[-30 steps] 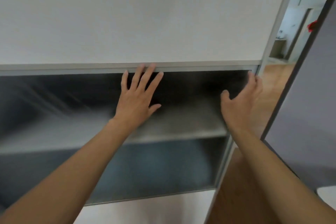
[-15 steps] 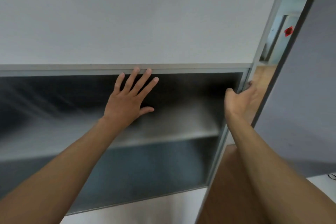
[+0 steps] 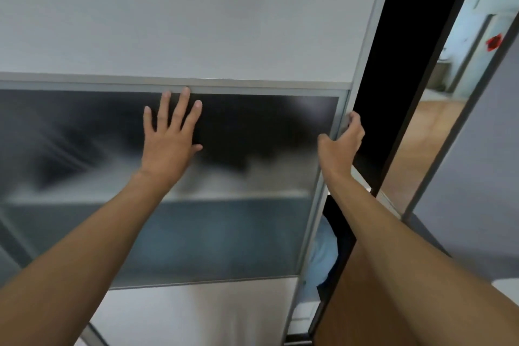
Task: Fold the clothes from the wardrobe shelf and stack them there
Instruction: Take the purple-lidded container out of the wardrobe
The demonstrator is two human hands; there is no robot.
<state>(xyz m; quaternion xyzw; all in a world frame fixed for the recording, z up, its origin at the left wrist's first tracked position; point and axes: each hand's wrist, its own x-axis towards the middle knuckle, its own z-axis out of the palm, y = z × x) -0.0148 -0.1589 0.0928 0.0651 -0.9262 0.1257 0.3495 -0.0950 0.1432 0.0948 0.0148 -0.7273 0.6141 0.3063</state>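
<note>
A sliding wardrobe door (image 3: 196, 22) with a white upper panel and a frosted glass band fills the view. My left hand (image 3: 168, 140) presses flat on the frosted glass, fingers straight and spread. My right hand (image 3: 341, 143) grips the door's metal right edge (image 3: 325, 177), fingers curled round it. A dark gap (image 3: 393, 64) shows to the right of that edge. Low in the gap a light blue garment (image 3: 323, 258) is partly seen. Blurred shelves and dark shapes show behind the glass.
To the right of the gap stands a dark frame post (image 3: 438, 70), then a grey panel (image 3: 477, 182). Beyond lies a wooden floor (image 3: 421, 135) and a far room with a red tag (image 3: 494, 41).
The door has slid left, opening a dark gap at its right edge. My right hand went from reaching to gripping that edge. My left hand stays flat on the glass.
</note>
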